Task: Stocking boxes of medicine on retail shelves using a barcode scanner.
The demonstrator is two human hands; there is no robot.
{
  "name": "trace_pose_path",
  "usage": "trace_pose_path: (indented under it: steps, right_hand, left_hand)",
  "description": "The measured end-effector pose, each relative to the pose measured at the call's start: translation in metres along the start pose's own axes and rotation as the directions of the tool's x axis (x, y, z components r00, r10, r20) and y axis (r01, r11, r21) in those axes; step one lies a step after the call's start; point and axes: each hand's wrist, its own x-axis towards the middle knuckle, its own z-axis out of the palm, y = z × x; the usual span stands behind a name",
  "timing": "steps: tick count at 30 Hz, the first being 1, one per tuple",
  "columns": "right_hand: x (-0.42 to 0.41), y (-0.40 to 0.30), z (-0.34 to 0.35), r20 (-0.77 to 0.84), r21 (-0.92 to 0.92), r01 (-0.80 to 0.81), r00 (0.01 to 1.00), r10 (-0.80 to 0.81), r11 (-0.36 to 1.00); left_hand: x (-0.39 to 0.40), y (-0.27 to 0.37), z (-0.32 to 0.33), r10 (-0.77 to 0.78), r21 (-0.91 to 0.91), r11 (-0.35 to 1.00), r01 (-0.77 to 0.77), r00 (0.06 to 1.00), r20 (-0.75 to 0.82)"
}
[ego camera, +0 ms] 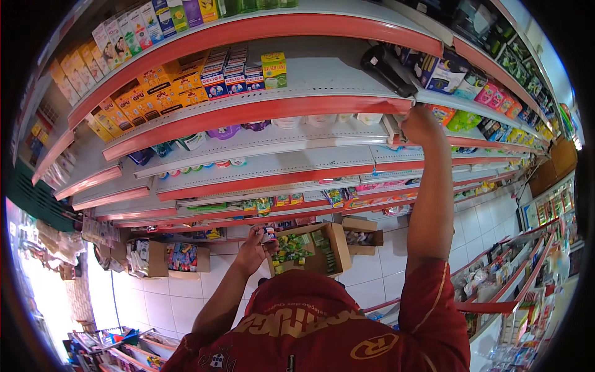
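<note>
My left hand [253, 249] holds a small dark-blue and white box [268, 235] between its fingers, low before the shelves and beside an open cardboard box [341, 246] of small green and yellow packets. My right hand [420, 125] is raised to the shelf edge at the upper right; what its fingers do there is partly hidden. Just above it a black cylindrical object [388, 69] lies on the shelf. Left on that shelf stand stacked Geliga balm boxes [216, 79], a yellow-green balm box [274, 69] and orange GPU boxes [139, 100].
Shelves with red front rails [260, 104] run across the view, holding bottles, packets and boxes. On the white tiled floor stand more open cardboard boxes [200, 265], [362, 228]. Another goods rack [488, 307] stands at the lower right, and further racks [139, 353] at the lower left.
</note>
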Motion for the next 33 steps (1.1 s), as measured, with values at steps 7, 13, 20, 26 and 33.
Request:
trace_pose_path:
  steps: [7, 13, 20, 26, 33]
  right_hand:
    - [0.028, 0.028, 0.116, -0.452, 0.289, -0.367, 0.762, 0.464, 0.884]
    - [0.04, 0.022, 0.119, -0.592, 0.248, -0.331, 0.692, 0.413, 0.91]
    - [0.057, 0.061, 0.134, -0.354, 0.222, -0.229, 0.887, 0.297, 0.948]
    - [-0.051, 0.019, 0.174, -0.637, 0.587, 0.157, 0.695, 0.334, 0.794]
    - [-0.19, -0.126, 0.21, 0.082, 0.846, -0.084, 0.996, -0.028, -0.526]
  left_hand:
    - [-0.033, 0.001, 0.038, 0.005, -0.009, 1.0, -0.004, 0.998, 0.056]
    - [-0.043, 0.005, 0.047, -0.008, 0.066, 0.998, 0.006, 0.999, 0.031]
    - [-0.022, -0.005, 0.076, -0.062, 0.018, 0.998, 0.061, 0.997, 0.053]
    - [-0.032, 0.005, 0.101, 0.016, -0.073, 0.997, 0.001, 0.973, 0.229]
    - [-0.02, 0.002, 0.091, -0.021, -0.12, 0.992, 0.049, 0.975, 0.222]
